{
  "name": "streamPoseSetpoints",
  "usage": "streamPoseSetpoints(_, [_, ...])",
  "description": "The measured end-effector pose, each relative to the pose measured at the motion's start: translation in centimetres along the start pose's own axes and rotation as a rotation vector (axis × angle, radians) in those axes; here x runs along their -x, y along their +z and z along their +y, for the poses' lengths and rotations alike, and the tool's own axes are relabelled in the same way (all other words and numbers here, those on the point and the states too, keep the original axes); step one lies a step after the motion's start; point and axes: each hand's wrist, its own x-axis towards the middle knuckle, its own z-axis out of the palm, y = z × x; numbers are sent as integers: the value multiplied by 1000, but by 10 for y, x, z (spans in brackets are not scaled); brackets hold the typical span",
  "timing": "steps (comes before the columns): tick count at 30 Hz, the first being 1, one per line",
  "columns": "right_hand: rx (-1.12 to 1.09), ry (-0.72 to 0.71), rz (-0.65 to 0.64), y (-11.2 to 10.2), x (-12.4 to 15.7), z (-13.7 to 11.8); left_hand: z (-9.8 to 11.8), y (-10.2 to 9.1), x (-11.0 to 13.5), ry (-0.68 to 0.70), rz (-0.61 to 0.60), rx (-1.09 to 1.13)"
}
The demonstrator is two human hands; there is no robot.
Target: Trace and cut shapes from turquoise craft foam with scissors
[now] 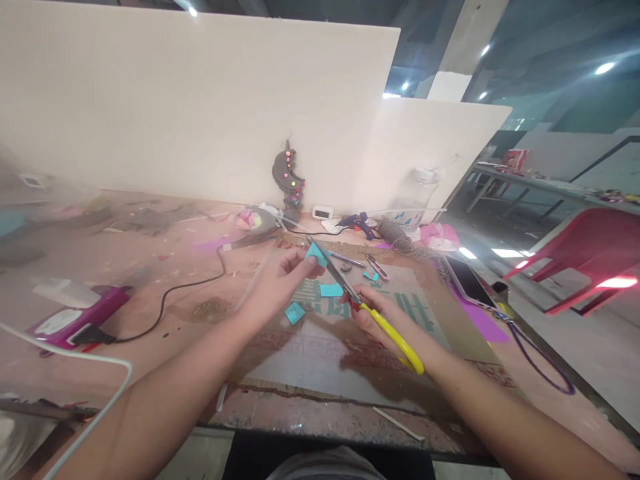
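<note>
My left hand [293,275] pinches a small turquoise piece [316,252], of paper or felt, between thumb and fingers. In my right hand [373,308] is a pair of scissors with yellow handles [395,333]. The dark blades [336,270] point up and left, reaching the turquoise piece; whether they are closed on it I cannot tell. Below the blades lies a turquoise rectangle [331,290] on the printed board [270,347]. A turquoise square [295,313] rests nearer to me, and a curved turquoise scrap [371,275] is farther right.
A purple power strip [80,317] with a black cable stands left. At the back are a dark moon ornament [287,170], a blue glue gun [360,223], twine [395,235] and a clear bottle [417,197]. A phone [469,280] lies right, beyond a pen [347,259].
</note>
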Motion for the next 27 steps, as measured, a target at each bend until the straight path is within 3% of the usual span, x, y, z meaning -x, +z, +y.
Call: streamPoseSetpoints(27, [-92, 104, -69, -3, 3, 7, -1, 2, 1, -38, -12, 93])
